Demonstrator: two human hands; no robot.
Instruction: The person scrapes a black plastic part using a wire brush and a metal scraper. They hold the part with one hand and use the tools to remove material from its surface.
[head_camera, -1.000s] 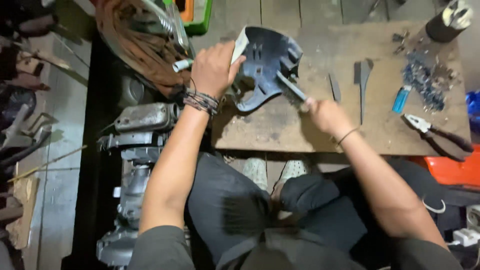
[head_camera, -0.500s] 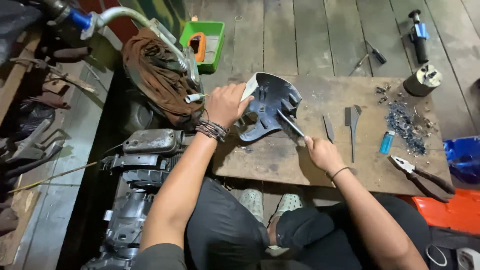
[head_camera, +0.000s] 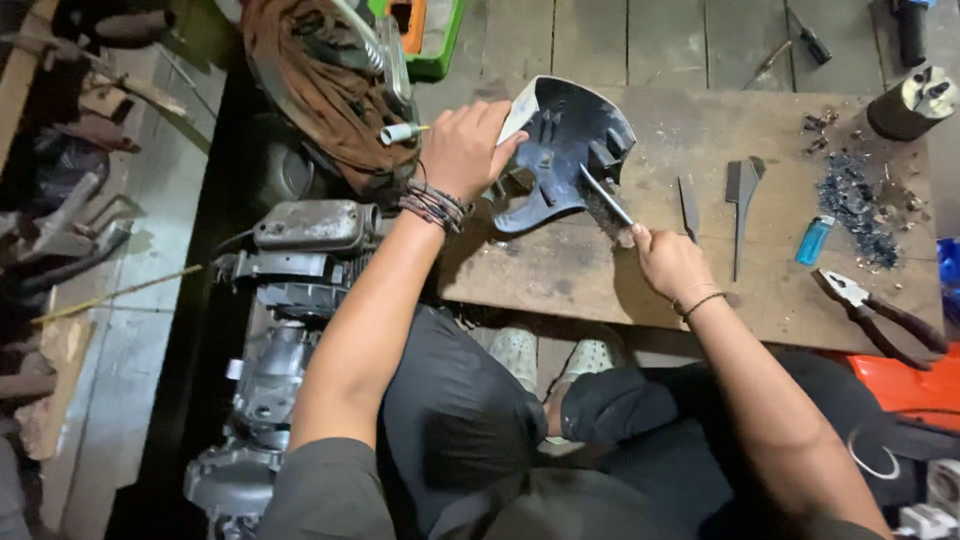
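Our left hand (head_camera: 462, 148) clamps its fingers over the rim of the dark plastic fairing panel (head_camera: 562, 150), which lies hollow side up on the wooden board (head_camera: 560, 270). Our right hand (head_camera: 672, 265), at five o'clock from the panel, pinches a thin metal blade (head_camera: 606, 195) whose tip touches the panel's inside. Pliers (head_camera: 880, 312) and a blue lighter (head_camera: 814, 240) lie at three o'clock.

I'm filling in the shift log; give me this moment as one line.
left hand: grips dark moulded plastic cover | right hand: holds thin metal tool, tip inside cover | surface: worn wooden board | nearby: blue lighter, pliers
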